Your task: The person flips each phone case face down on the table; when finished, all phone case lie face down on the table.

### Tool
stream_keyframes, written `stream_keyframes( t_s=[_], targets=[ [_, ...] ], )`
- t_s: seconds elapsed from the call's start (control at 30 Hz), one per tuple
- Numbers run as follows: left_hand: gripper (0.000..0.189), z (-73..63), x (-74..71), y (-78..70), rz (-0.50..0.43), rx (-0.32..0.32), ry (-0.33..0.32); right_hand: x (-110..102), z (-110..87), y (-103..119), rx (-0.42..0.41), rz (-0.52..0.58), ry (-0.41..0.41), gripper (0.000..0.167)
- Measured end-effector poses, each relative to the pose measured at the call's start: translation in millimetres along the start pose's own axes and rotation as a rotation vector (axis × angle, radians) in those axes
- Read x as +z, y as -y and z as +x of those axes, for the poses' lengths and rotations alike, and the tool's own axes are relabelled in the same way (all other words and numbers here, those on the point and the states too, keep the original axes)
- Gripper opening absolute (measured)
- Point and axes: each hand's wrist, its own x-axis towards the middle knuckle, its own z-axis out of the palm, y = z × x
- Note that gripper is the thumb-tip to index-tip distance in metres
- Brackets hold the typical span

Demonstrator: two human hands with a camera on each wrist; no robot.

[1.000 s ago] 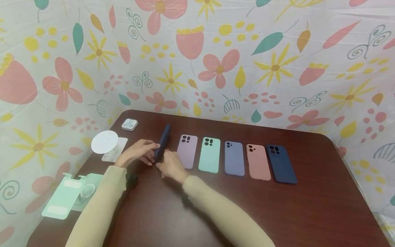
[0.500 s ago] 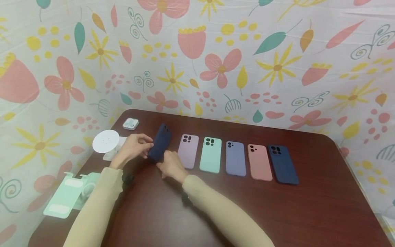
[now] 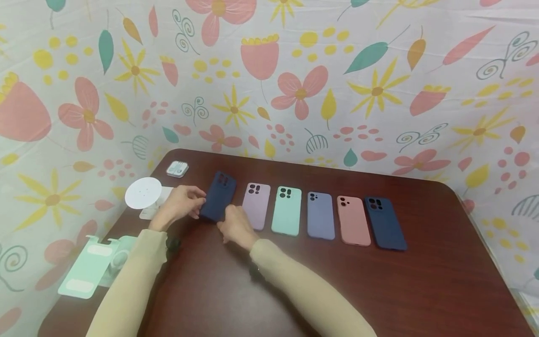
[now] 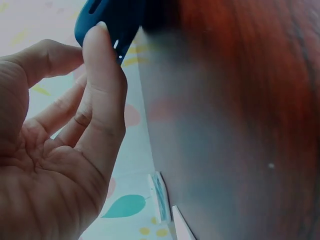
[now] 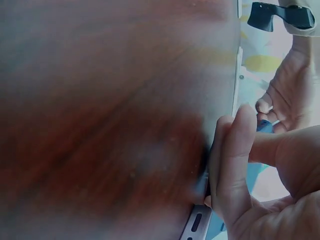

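A navy phone case [image 3: 217,199] with camera cutouts lies at the left end of a row of cases, its back facing up. My left hand [image 3: 180,205] pinches its left edge; in the left wrist view, thumb and finger meet on the navy case [image 4: 112,17]. At the lower right corner is my right hand [image 3: 237,225], fingers curled against the case. The right wrist view shows blue case [image 5: 254,177] behind those fingers, which partly hide the grip. Close to the right hand lies a lilac phone case [image 3: 258,206].
Rightward the row continues with mint [image 3: 287,210], periwinkle [image 3: 321,216], pink [image 3: 353,221] and dark blue [image 3: 385,224] cases. On the left stand a white round-topped stand [image 3: 143,193] and a mint phone stand [image 3: 88,269]. Boxed earphones [image 3: 177,169] lie at the back left of the table [image 3: 269,290].
The navy case has turned from nearly edge-on to back-up and come down toward the table. My left hand has shifted slightly left with its edge; my right hand has barely moved.
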Motion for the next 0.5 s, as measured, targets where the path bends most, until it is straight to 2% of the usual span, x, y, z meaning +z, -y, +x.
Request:
stream_keyframes(
  t_s=[0.2,0.27,0.4,0.5],
  targets=[
    [0.029,2.5,4.4,8.4,0.11,0.023,0.022,-4,-7.5,2,-0.015,-0.032,-0.021,0.024],
    [0.029,3.5,6.0,10.3,0.127,0.028,0.029,-9,-13.1,7,-0.016,-0.012,-0.016,0.022],
    [0.03,5.3,8.6,11.7,0.147,0.033,0.04,1,-3.2,-1,-0.019,-0.04,-0.037,0.018],
    [0.031,6.2,9.5,11.4,0.162,0.033,0.043,0,-5.7,0,-0.016,-0.041,-0.051,0.016]
  ],
)
